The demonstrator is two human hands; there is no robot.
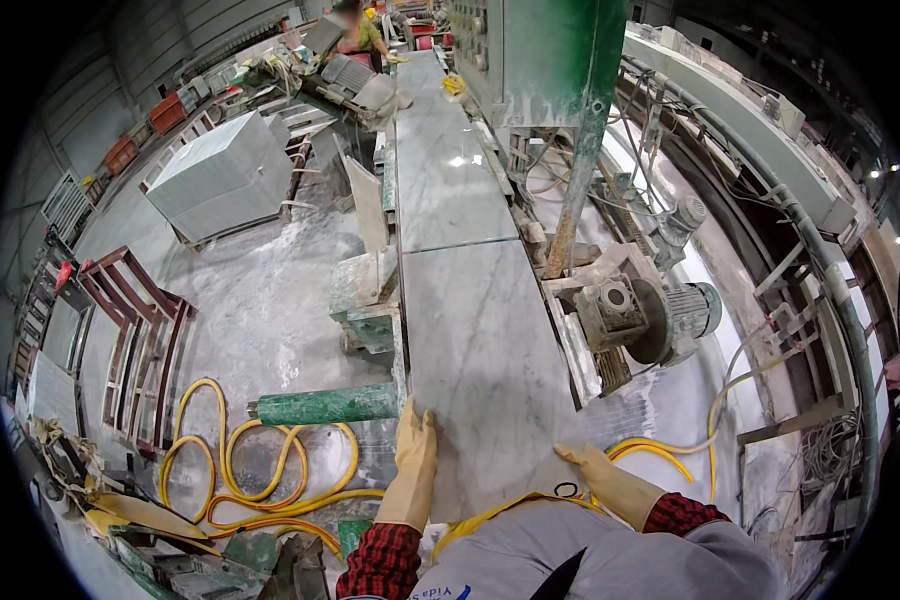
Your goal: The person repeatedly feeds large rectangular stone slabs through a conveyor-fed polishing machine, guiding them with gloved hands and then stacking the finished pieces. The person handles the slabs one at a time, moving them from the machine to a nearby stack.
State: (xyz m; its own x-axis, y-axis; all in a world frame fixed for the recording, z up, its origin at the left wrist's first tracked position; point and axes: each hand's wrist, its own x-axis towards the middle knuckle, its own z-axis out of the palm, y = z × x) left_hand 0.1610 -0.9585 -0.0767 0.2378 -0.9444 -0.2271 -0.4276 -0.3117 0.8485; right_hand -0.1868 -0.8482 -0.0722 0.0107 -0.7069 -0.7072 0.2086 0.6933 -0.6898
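A grey-white marble slab point(480, 350) with faint veins lies flat on the conveyor in front of me, its near end close to my body. My left hand point(416, 465), in a cream rubber glove, grips its left edge near the close corner. On the opposite edge my right hand point(610, 480), gloved alike, holds the slab with the thumb side showing; its other fingers are hidden. A second marble slab point(448, 190) lies end to end beyond the first, with a thin dark seam between them. Red-and-black checked sleeves cover both my forearms.
A motor with a gearbox point(615, 305) stands beside the conveyor's right side, below a green machine cabinet point(545, 60). Yellow hose point(230, 450) coils on the wet floor at left, near a green roller point(325, 403). A co-worker point(362, 40) stands at the far end.
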